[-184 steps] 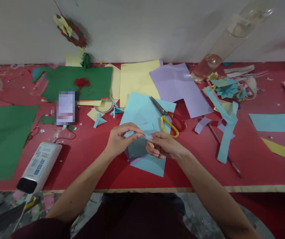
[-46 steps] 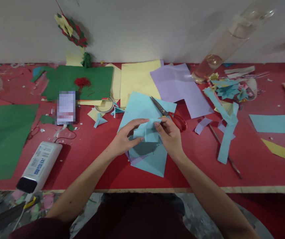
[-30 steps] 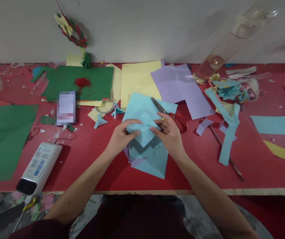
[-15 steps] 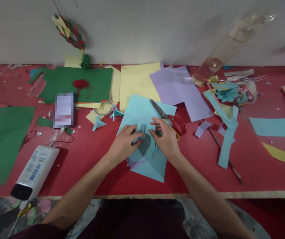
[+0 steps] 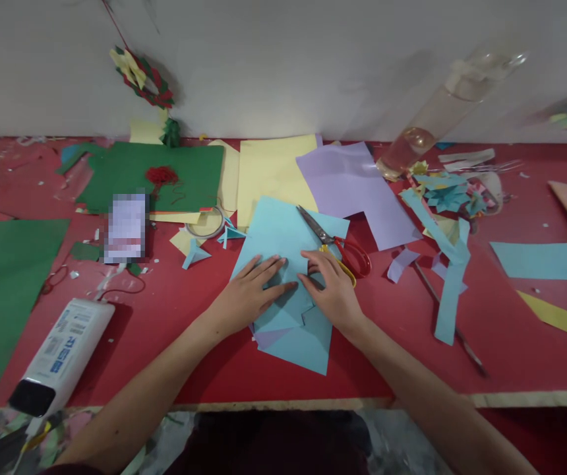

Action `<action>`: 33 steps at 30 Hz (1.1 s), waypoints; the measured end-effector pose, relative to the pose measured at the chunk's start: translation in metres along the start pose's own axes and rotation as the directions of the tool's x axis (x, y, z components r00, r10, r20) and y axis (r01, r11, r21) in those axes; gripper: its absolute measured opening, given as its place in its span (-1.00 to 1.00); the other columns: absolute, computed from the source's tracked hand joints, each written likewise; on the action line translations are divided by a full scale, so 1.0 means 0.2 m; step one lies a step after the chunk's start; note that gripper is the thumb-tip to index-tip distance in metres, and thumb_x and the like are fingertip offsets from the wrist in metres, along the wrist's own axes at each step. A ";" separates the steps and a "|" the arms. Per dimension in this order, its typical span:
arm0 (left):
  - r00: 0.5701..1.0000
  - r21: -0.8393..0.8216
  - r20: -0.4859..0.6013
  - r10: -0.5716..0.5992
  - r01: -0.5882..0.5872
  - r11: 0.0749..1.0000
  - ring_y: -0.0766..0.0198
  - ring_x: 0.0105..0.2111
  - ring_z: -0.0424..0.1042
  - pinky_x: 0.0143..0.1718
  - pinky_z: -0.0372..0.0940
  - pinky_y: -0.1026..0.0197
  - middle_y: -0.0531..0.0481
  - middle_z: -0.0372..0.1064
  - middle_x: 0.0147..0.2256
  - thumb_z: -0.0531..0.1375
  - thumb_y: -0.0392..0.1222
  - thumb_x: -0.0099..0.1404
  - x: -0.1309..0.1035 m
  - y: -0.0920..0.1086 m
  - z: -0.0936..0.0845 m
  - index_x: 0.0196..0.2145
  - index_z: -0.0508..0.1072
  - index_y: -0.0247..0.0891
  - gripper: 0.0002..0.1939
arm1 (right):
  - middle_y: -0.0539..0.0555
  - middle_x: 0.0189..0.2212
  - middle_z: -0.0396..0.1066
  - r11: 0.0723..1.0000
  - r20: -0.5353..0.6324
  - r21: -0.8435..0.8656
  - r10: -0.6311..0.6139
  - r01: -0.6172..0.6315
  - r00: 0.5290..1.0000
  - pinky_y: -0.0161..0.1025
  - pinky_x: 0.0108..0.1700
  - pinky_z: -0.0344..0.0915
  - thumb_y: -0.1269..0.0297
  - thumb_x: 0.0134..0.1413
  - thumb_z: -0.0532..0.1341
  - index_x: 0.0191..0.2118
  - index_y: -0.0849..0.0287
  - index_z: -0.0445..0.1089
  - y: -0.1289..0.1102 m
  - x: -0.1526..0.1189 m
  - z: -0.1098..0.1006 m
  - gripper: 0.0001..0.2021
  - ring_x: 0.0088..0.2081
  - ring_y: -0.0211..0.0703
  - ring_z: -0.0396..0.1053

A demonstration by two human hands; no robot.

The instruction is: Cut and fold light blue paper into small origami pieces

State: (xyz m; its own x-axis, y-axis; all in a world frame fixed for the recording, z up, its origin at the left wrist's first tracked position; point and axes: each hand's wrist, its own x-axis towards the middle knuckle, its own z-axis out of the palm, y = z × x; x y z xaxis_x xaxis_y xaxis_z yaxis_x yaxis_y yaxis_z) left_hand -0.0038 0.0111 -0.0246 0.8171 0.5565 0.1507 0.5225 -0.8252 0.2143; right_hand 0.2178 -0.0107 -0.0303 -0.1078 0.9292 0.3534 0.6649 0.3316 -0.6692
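Observation:
My left hand (image 5: 251, 293) lies nearly flat, fingers stretched, pressing on a smaller piece of blue paper (image 5: 291, 264). That piece rests on a larger light-blue sheet (image 5: 308, 353) on the red table. At the small piece's right edge is my right hand (image 5: 333, 290), its fingers bent and thumb apart from the index finger, fingertips touching the paper. Just beyond the right hand lie scissors (image 5: 316, 224) with red handles, blades pointing away to the left. A yellow handle (image 5: 347, 272) shows partly under them. Below my left hand, a purple paper corner (image 5: 271, 336) peeks out.
To the left are a phone (image 5: 126, 227), a white power bank (image 5: 66, 349), a tape roll (image 5: 205, 223) and green paper (image 5: 11, 297). Yellow (image 5: 273, 171) and purple sheets (image 5: 353, 175) lie behind. At right are blue strips (image 5: 451, 290), a thin stick (image 5: 429, 287) and a clear bottle (image 5: 426, 125).
My left hand has flattened, and its fingers now press the small blue paper down. My right hand has come down to the paper's right edge. The camera view has shifted slightly.

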 end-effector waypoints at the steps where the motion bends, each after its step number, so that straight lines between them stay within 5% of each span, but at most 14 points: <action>1: 1.000 0.005 0.002 -0.005 0.005 1.000 0.03 0.35 0.01 0.32 0.01 -0.17 -0.19 0.06 0.33 0.04 -0.24 0.47 0.00 0.00 0.00 0.23 0.29 -0.05 -0.59 | 0.12 -0.08 0.43 0.999 -0.005 0.032 0.017 -0.017 1.000 -0.09 -0.20 0.52 0.39 0.20 0.22 0.09 0.02 0.32 0.00 0.00 0.00 -0.65 -0.27 -0.11 0.47; 6: 1.000 0.018 -0.003 -0.028 0.028 0.999 0.02 0.35 0.01 0.33 -0.01 -0.18 -0.22 0.07 0.33 0.02 -0.23 0.47 0.00 0.02 0.00 0.25 0.28 -0.05 -0.58 | 0.08 -0.16 0.49 0.997 -0.021 0.076 0.010 -0.009 1.000 -0.15 -0.17 0.52 0.41 0.18 0.26 0.04 0.04 0.35 0.00 0.01 -0.01 -0.68 -0.26 -0.14 0.50; 17: 0.999 -0.074 0.048 -0.021 0.024 0.997 0.00 0.38 -0.10 0.34 -0.07 -0.21 -0.21 -0.05 0.37 0.08 -0.23 0.44 0.00 0.01 -0.03 0.23 0.27 0.01 -0.56 | 0.11 -0.14 0.57 0.919 0.071 -0.069 -0.384 0.388 0.921 -0.05 -0.06 0.48 0.55 0.22 0.17 -0.04 0.14 0.47 0.02 0.01 -0.05 -0.73 -0.12 -0.07 0.47; 33: 0.999 -0.106 0.027 -0.021 0.024 0.994 0.03 0.38 -0.09 0.35 -0.09 -0.19 -0.08 -0.10 0.39 0.06 -0.17 0.47 0.00 0.00 -0.03 0.19 0.33 0.03 -0.63 | 0.17 -0.02 0.51 0.921 0.205 -0.042 -0.372 0.388 0.905 0.00 -0.03 0.47 0.52 0.25 0.14 0.02 0.18 0.46 0.05 0.02 -0.06 -0.71 -0.06 -0.03 0.42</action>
State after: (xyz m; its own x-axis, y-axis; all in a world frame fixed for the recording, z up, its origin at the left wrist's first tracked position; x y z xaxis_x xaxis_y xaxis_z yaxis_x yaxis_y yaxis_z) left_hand -0.0044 0.0114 -0.0187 0.8120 0.5713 0.1199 0.5134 -0.7966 0.3191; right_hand 0.2337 -0.0062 -0.0282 -0.4966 0.7511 0.4349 0.6015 0.6591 -0.4514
